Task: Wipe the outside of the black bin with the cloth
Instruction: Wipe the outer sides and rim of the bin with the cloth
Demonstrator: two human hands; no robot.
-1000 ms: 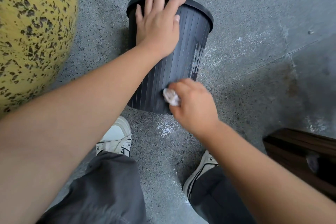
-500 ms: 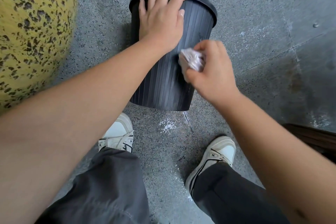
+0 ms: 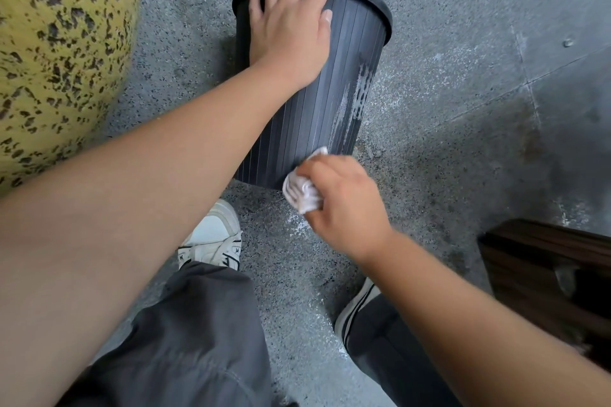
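A black ribbed bin [image 3: 307, 119] stands upside down on the grey floor, its rim at the far end. My left hand [image 3: 291, 26] lies flat on the bin's upper side with the fingers spread over the rim. My right hand [image 3: 344, 205] is closed around a crumpled white cloth [image 3: 302, 190], which presses against the bin's lower right edge near the floor. A pale smeared streak [image 3: 355, 102] runs down the bin's right side.
A yellow speckled rounded object [image 3: 56, 53] fills the left. A dark wooden piece of furniture [image 3: 545, 268] sits at the right edge. My white shoes [image 3: 211, 238] and grey trouser legs are just below the bin on the speckled concrete floor [image 3: 463, 92].
My right hand with the cloth has moved from the bin's upper right side down to its bottom edge, uncovering the pale streak. The left hand stays on the bin.
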